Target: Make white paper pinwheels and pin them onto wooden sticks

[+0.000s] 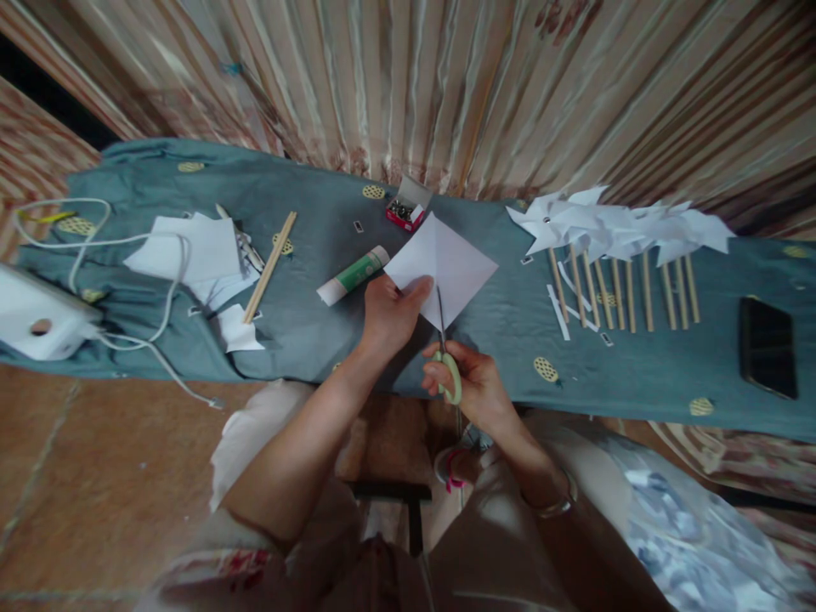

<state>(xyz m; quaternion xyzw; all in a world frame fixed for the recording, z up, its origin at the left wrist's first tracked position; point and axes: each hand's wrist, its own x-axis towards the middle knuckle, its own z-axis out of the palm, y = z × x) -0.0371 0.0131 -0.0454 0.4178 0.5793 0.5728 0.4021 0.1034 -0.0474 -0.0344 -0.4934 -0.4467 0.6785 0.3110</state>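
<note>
A square white sheet of paper (462, 259) with a faint crease is held cornerwise above the cloth. My left hand (395, 313) pinches its left side, thumb on top. In my right hand (468, 378) are scissors (453, 378) with pale green handles, fingers through the loops. Their blades lie across the paper's near corner and point toward its middle. Just left of the paper rests a green and white glue stick (354, 276). Behind the sheet stands a small open red box (405, 208) with small metallic pieces inside.
White paper pinwheels (628, 228) on wooden sticks lie at the right, near paper strips (558, 312) and a black phone (767, 347). Leftward are paper pieces (191, 246), wooden sticks (271, 266) and a white device (44, 314) with a cable. A curtain (382, 85) hangs behind.
</note>
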